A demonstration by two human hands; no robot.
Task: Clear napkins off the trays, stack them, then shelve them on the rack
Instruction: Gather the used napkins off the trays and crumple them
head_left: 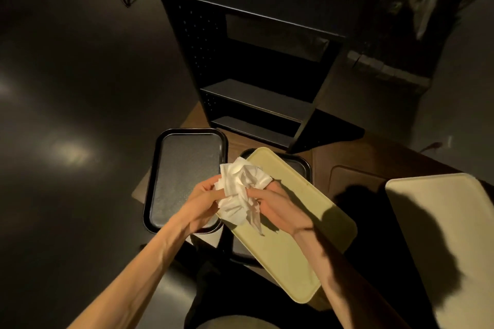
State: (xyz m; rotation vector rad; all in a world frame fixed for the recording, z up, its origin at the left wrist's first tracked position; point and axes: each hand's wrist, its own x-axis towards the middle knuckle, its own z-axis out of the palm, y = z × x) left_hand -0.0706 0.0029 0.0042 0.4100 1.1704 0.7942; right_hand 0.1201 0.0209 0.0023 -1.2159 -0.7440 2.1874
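At the centre of the frame both hands bunch white paper napkins [242, 189] above the yellow tray [288, 243], the left hand [203, 200] and the right hand [278, 205] each with its grip pinching the wad. To clear well, I would gather every loose corner into one fist before lifting away. That leaves the black tray [184, 179] at centre left, the beige tray [449, 235] at right and the black rack [256, 75] above free for stacking.

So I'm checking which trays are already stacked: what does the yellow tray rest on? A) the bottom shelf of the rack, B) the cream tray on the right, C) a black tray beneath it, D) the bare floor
C: the yellow tray lies askew over a black tray, whose dark rim shows past its far corner; both hands hold crumpled napkins above it.
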